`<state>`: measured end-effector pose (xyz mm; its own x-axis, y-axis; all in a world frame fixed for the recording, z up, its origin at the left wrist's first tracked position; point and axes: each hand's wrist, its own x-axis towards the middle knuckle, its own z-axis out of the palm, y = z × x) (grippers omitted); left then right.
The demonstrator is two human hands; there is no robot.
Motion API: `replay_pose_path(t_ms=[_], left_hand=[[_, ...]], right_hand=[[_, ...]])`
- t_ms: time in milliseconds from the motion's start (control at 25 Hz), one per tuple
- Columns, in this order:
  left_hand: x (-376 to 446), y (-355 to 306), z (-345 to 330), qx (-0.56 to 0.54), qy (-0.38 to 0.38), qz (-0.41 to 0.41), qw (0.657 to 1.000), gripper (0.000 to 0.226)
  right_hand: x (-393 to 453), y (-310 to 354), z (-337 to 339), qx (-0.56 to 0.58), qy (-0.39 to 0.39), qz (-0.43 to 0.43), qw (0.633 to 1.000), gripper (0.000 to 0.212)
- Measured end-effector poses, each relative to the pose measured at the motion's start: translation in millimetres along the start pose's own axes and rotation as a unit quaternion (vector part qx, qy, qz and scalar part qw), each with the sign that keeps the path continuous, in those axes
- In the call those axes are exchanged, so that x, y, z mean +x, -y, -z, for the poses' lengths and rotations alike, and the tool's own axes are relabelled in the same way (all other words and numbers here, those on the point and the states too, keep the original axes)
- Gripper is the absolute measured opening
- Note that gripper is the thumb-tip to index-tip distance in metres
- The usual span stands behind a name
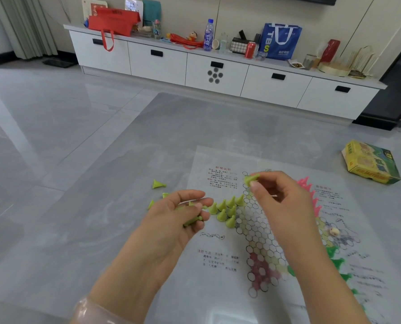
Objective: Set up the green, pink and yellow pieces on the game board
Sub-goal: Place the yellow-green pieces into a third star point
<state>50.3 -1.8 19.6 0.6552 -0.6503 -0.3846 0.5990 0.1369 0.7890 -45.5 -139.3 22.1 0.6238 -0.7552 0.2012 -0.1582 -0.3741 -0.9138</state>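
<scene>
A thin paper game board (260, 232) with a star of circles lies on the grey floor. Several yellow-green cone pieces (227, 210) stand on its left point. My right hand (281, 197) pinches one yellow-green piece (251, 178) above the board's upper left. My left hand (183, 218) holds a few more yellow-green pieces (192, 222) in its curled fingers, just left of the standing group. Loose yellow-green pieces (158, 184) lie on the floor to the left. Pink pieces (308, 190) stand behind my right hand, and dark green pieces (337, 263) stand at the board's right, partly hidden by my forearm.
A yellow and green game box (370, 163) lies on the floor at the right. A small pale die (333, 231) rests on the board. A long white cabinet (218, 73) with bags, bottles and a can stands along the far wall.
</scene>
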Motion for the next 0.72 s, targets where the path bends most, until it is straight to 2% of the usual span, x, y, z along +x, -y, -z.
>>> replay_pose_path(t_ms=[120,400,560,720], left_hand=[[1,-3,1,-0.013,-0.029,0.003,0.999,0.009],[-3,-5,-4,0.037,-0.053,0.02,0.998,0.021],[-3,-6,-3,0.039,-0.05,0.019,0.998,0.023],[0,-3,-2,0.046,-0.032,0.014,0.998,0.01]], right_hand=[[7,-17,4,-0.097,-0.042,-0.043,0.993,0.008],[6,-37,-4,-0.265,0.022,-0.036,0.963,0.006],[8,-42,-8,-0.309,0.047,-0.031,0.949,0.004],[8,-42,-9,-0.311,0.051,-0.026,0.949,0.004]])
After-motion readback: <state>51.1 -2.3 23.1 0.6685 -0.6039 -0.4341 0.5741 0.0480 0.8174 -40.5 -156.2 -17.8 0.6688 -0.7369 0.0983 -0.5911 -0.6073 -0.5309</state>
